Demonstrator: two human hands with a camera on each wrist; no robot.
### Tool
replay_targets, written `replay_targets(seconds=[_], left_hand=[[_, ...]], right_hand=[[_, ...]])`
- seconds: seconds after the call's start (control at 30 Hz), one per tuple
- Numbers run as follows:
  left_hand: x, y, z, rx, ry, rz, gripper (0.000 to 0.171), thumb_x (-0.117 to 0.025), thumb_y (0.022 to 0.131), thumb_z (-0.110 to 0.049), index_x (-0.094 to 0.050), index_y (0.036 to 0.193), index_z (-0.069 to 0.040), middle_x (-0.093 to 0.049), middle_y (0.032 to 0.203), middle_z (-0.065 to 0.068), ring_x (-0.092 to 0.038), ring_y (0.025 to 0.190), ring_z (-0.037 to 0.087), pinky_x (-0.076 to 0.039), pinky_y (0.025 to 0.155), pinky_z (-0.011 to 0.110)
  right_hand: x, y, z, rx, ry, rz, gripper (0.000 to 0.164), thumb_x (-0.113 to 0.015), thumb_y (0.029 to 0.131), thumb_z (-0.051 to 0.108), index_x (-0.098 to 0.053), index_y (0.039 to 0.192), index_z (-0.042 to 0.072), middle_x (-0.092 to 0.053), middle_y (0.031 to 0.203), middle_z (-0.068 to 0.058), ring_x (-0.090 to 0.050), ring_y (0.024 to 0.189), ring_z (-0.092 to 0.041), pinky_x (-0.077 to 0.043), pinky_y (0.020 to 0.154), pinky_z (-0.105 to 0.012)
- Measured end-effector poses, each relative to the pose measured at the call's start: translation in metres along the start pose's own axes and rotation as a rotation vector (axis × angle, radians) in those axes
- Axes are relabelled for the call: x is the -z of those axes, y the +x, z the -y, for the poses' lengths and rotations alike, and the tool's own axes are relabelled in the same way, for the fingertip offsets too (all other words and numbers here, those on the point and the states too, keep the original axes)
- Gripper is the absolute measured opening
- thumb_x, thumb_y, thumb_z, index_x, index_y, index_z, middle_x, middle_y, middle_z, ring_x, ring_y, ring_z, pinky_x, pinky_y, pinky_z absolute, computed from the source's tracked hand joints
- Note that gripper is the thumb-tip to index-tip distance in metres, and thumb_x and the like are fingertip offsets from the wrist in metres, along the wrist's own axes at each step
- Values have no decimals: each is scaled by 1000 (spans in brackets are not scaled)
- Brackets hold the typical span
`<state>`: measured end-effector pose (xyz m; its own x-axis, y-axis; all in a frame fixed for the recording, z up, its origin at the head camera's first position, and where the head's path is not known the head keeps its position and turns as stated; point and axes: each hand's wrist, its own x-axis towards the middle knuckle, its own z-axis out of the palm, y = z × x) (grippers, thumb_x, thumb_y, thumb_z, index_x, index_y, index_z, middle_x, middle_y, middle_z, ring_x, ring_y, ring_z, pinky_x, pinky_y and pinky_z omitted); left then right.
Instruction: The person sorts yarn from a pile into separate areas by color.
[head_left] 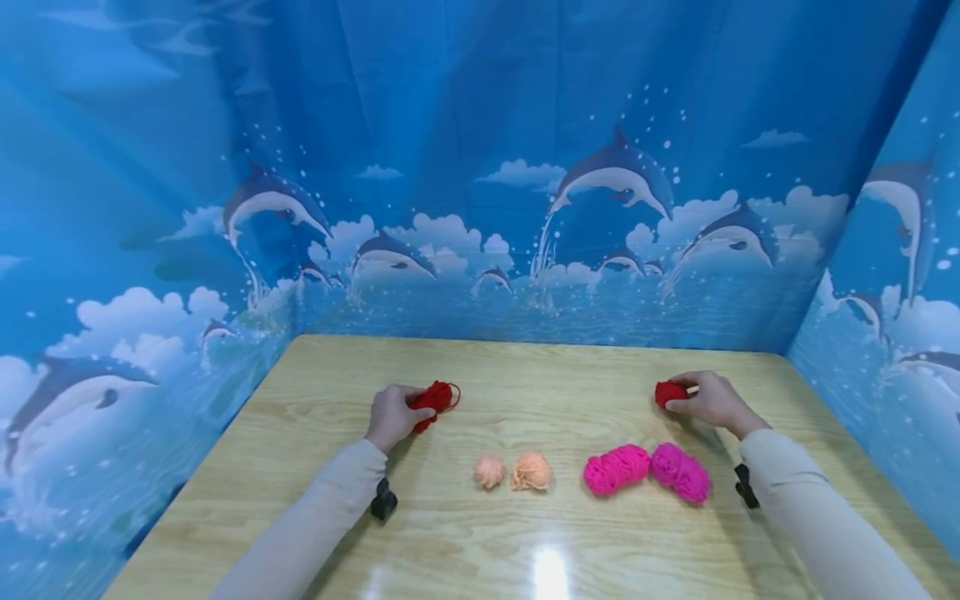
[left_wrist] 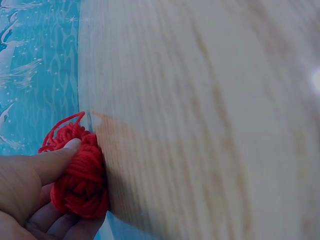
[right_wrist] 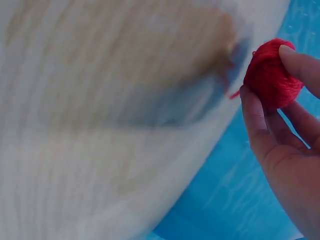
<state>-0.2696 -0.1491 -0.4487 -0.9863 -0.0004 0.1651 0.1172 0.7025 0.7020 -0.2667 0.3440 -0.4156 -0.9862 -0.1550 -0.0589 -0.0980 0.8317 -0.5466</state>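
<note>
Toward the back left of the table, my left hand (head_left: 394, 416) grips a red skein of yarn (head_left: 434, 402), with a loose loop sticking out on its right side. In the left wrist view the thumb presses on top of that red skein (left_wrist: 82, 172) while the fingers curl beneath it. Over at the back right, my right hand (head_left: 711, 402) holds a smaller red ball of yarn (head_left: 670, 392). The right wrist view shows this red ball (right_wrist: 272, 74) pinched between thumb and fingers, a short yarn end hanging from it.
Nearer the front lie two peach yarn balls, a small one (head_left: 489, 471) and a larger one (head_left: 531, 472). To their right, a hot-pink skein (head_left: 617, 469) touches a magenta skein (head_left: 680, 473). Dolphin-printed blue curtains (head_left: 480, 167) surround the wooden table (head_left: 300, 500).
</note>
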Motion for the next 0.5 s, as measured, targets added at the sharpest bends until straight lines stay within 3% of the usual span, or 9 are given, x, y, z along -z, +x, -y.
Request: replay_targets(seconds=[0.27,0.5], left_hand=[[-2,0,2,13,2,1,37,-79,78,-11,-71,112,0,-70,108,17,-65,100,32,-54,82,43],[-2,2,2,22,-11,6,36,-79,79,-11,-71,112,0,-70,109,17,-65,100,32,-55,82,43]], right_hand=[[9,3,25,-3,62,-35,62,-69,89,23,-46,132,-14,-50,126,-36,-62,100,-43,-56,71,-38],[5,12,65,24,84,-39,62,-68,90,23,-45,136,-12,-51,127,-34,-60,103,-44,-56,72,-37]])
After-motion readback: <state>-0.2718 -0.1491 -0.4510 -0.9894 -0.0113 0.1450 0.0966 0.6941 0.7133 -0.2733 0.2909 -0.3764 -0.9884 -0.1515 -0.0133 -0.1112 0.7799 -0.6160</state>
